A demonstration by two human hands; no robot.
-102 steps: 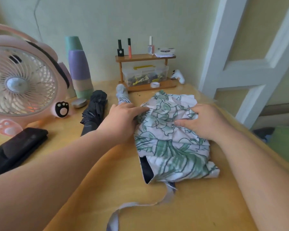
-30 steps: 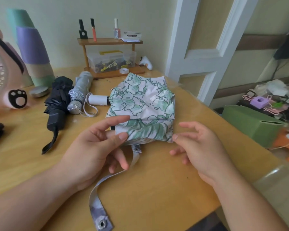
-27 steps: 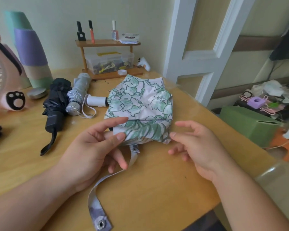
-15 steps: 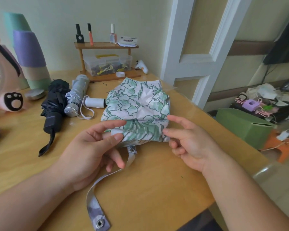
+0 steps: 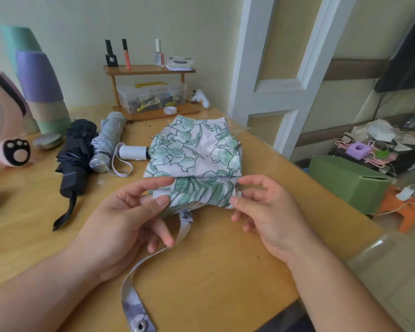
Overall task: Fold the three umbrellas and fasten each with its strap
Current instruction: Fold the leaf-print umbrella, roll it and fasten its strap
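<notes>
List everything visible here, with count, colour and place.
floral umbrella: 1, white with green leaves, table centre
strap: 1, grey, unfastened, trailing to the near edge
black umbrella: 1, black, table left
grey umbrella: 1, silver-grey, beside the black umbrella
fan: 1, pink, far left
shelf: 1, wooden, table back
bottles: 3, black, orange, pale pink, atop the shelf
clear box: 1, transparent, under the shelf top
green box: 1, green, beyond the table's right edge
table: 1, light wood
left hand: 1, pinching the floral umbrella's near-left corner
right hand: 1, pinching its near-right corner

Left hand and right hand each pinch the floral umbrella between thumb and forefinger.
</notes>
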